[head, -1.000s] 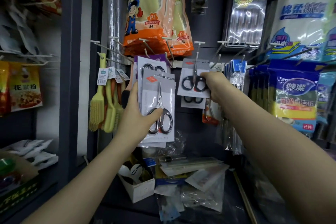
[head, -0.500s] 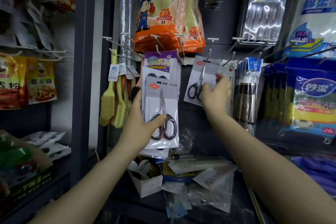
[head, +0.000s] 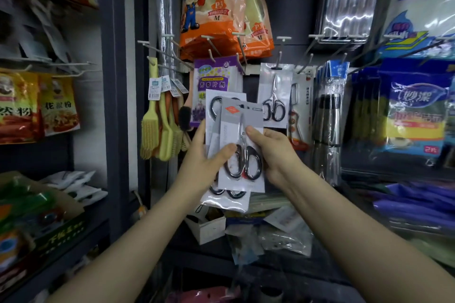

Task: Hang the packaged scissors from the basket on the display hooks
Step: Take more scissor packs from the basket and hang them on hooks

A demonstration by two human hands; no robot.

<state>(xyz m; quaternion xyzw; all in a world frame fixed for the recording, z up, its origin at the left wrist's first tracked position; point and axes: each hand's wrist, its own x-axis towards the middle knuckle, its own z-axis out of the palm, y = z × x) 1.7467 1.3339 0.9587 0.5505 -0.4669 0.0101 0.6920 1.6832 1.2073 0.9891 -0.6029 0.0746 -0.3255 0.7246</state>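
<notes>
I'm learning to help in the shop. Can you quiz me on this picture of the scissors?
1. True or false: a scissors pack already hangs on a hook.
2. Which hands hold the front pack? A) left only B) right only C) both
3. What hangs left of the purple packet?

Key:
1. True.
2. C: the left hand and right hand both grip it.
3. Brushes.
</notes>
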